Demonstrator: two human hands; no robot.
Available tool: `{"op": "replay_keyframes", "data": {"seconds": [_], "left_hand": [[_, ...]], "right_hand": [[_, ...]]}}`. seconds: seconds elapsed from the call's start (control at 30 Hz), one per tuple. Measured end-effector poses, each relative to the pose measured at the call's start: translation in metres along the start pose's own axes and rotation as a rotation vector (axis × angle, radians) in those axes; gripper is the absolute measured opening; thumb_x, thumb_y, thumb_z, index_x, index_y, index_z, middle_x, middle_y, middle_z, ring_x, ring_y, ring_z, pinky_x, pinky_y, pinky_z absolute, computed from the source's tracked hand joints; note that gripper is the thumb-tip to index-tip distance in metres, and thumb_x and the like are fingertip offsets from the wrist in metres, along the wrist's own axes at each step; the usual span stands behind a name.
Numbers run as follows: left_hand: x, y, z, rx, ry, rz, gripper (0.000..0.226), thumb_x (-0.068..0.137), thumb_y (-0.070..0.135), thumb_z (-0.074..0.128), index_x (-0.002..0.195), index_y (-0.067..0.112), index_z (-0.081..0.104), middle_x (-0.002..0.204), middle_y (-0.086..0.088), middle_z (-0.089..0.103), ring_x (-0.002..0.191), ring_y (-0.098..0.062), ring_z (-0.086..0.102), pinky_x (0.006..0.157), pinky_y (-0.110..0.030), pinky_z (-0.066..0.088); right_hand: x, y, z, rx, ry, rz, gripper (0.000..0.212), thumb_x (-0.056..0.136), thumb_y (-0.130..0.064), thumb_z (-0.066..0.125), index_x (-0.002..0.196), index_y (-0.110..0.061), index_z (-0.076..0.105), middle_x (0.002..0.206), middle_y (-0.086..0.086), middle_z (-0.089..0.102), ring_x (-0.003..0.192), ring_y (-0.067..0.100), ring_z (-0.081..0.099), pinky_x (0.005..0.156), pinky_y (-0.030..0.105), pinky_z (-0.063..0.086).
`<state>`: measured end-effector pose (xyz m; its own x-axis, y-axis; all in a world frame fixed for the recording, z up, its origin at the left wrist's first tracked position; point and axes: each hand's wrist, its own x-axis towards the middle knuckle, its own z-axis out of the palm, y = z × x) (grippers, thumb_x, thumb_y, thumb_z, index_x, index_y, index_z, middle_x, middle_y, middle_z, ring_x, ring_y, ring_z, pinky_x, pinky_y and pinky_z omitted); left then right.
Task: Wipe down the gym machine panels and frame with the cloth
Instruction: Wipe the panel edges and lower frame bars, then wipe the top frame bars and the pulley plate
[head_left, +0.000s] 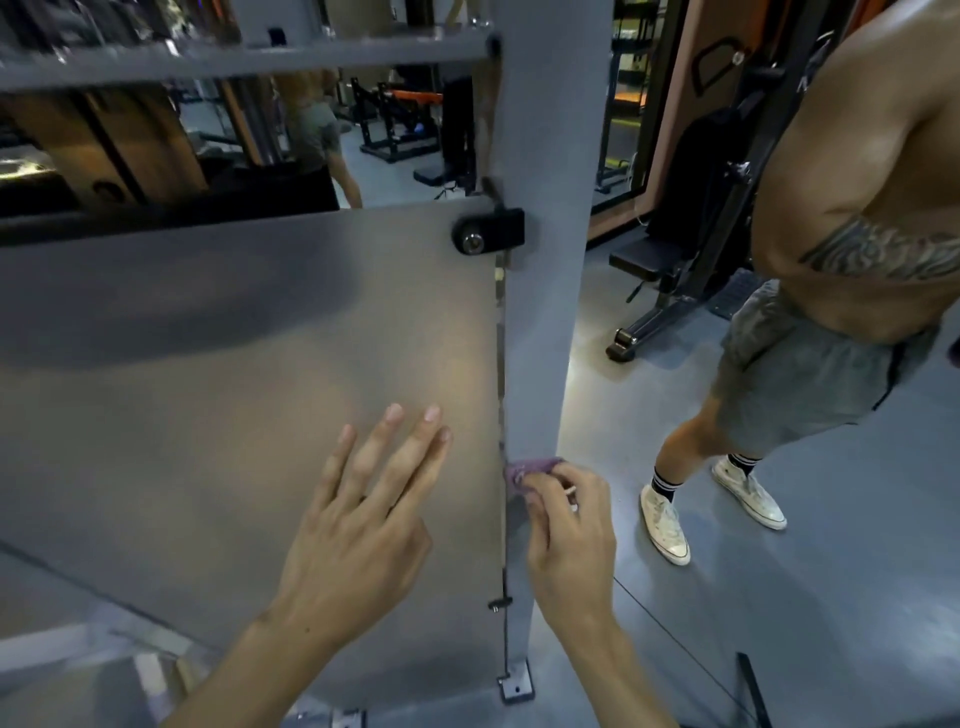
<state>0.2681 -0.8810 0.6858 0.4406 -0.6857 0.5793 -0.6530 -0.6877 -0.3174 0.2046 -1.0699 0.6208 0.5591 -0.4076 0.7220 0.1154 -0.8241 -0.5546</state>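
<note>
Hands low and near: right hand (569, 525) bunches the cloth (530, 470) against the post (545, 291), which runs upright away above it. Left hand (358, 525), fingers straight and spread, lies against the panel (234, 338) just left. Post wipe probably goes upward.

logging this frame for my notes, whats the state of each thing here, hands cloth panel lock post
left hand: open, fingers straight, over the panel
right hand: grips the purple cloth
purple cloth: bunched, pressed on the post
grey panel: upright, flush beside the post
black lock: mounted at the panel's top corner
grey post: upright, being wiped low down
</note>
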Motion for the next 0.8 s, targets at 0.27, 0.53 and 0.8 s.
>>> {"op": "replay_keyframes", "data": {"seconds": [0.27,0.53,0.8], "left_hand": [[0.038,0.006,-0.031,-0.010,0.034,-0.062,0.080,0.084,0.012,0.060,0.160,0.010,0.033,0.171,-0.005,0.019,0.158,-0.033,0.013,0.127,-0.055,0.010],[0.056,0.003,-0.051,-0.007,0.062,-0.102,0.078,0.087,0.013,0.054,0.161,0.012,0.029,0.172,-0.004,0.017,0.158,-0.034,0.014,0.127,-0.057,0.013],[0.066,-0.003,-0.068,-0.032,0.056,-0.124,0.074,0.090,0.018,0.045,0.161,0.012,0.028,0.172,-0.006,0.017,0.159,-0.034,0.012,0.127,-0.058,0.014]], "right_hand": [[0.061,-0.034,-0.028,0.052,0.066,-0.123,0.022,0.097,-0.010,0.058,0.112,-0.026,0.063,0.116,-0.011,0.050,0.100,0.016,0.053,0.082,0.022,0.048],[0.096,-0.047,-0.046,0.058,0.076,-0.192,0.019,0.093,-0.002,0.065,0.103,-0.015,0.074,0.110,-0.004,0.058,0.097,0.020,0.057,0.080,0.026,0.052],[0.101,-0.046,-0.051,0.023,0.071,-0.208,0.022,0.089,-0.001,0.068,0.105,-0.015,0.074,0.107,0.002,0.059,0.096,0.019,0.055,0.074,0.032,0.053]]}}
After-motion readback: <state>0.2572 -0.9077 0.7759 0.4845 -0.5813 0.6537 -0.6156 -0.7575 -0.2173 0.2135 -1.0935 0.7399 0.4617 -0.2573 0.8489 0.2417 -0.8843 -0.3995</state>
